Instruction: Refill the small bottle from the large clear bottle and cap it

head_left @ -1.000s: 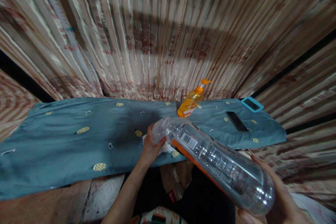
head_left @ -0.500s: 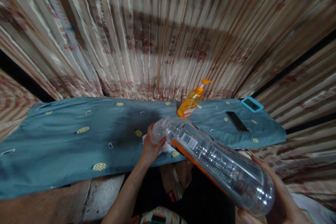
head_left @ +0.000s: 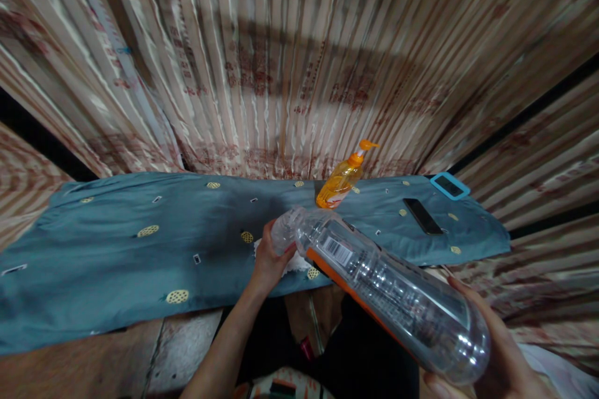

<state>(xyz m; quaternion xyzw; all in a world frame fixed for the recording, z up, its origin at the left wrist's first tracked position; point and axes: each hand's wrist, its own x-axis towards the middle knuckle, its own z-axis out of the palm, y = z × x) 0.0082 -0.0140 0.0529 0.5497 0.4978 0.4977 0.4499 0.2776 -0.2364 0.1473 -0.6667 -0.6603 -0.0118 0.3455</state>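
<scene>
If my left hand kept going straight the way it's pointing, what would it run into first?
Probably the neck of the clear plastic bottle: the left hand already sits at it, apparently touching. Beyond lies the teal cloth; depth is unclear.

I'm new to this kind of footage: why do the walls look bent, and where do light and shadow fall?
Head view: wide lens bows the striped wall outward; a broad shadow band crosses it. Glare glints along the clear bottle, held by the right hand at its base and the left hand near its neck. The blue cloth is dim.

Cloth (head_left: 116,249) lies open leftward; pump bottle (head_left: 340,182) and phone (head_left: 422,216) crowd the right.
</scene>
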